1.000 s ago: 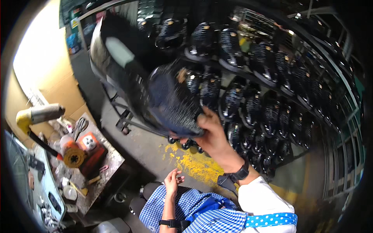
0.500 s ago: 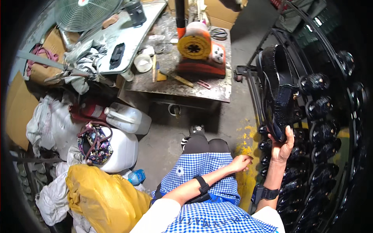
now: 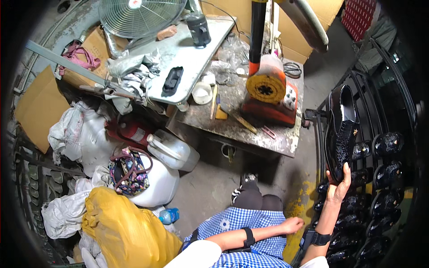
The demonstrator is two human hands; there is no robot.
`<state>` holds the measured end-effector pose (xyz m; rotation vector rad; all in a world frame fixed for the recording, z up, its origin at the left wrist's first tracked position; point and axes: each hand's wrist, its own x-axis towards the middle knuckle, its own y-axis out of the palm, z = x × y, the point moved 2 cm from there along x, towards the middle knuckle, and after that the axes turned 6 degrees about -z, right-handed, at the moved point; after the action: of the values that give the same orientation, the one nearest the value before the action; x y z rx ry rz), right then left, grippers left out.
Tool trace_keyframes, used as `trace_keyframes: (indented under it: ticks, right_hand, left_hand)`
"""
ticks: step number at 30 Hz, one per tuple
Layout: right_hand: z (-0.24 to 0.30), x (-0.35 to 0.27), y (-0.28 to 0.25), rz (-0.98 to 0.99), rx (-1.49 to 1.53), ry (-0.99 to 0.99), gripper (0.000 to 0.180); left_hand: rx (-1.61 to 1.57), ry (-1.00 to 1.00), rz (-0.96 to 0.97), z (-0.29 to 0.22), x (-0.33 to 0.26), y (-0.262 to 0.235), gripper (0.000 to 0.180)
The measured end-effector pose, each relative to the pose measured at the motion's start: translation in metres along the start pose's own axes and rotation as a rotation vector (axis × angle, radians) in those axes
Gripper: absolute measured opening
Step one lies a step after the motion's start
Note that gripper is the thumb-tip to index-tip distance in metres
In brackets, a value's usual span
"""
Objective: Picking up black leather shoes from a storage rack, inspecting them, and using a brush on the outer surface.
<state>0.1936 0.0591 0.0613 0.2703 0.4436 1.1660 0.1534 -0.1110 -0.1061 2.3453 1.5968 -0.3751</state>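
A glossy black textured shoe with a small gold ornament is held up at the right. My right hand grips it by its lower end, with thumb and fingers on both sides. The shoe stands toe down, its opening facing up, in front of a rack of similar black shoes. My left hand hovers over the floor near my lap, in front of the blue checked apron. Its fingers are curled in, and nothing shows in them.
Ahead, a worn workbench carries an orange machine with a yellow wheel, a brush and a white cup. Left of it are a white table, a fan, jugs and a yellow sack.
The view has swung, so the bench and rack now appear lower and farther right. My right hand keeps hold of the shoe; my left hand stays low beside my lap.
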Motion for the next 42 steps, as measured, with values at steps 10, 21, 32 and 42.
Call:
trace_keyframes:
  ticks: [10, 21, 32, 42]
  right_hand:
    - [-0.02, 0.033, 0.048, 0.028, 0.115, 0.131, 0.025]
    - [-0.024, 0.054, 0.104, 0.249, 0.242, 0.194, 0.034]
    - [-0.022, 0.076, 0.153, 0.258, 0.313, 0.242, 0.036]
    - [-0.019, 0.1, 0.166, 0.248, 0.33, 0.292, 0.037]
  left_hand:
    - [0.222, 0.252, 0.153, 0.024, -0.001, 0.007, 0.02]
    - [0.227, 0.057, 0.212, 0.031, 0.003, 0.001, 0.03]
    - [0.178, 0.073, 0.176, -0.003, -0.002, -0.012, 0.031]
    - [0.088, 0.062, 0.152, 0.0, 0.0, -0.012, 0.029]
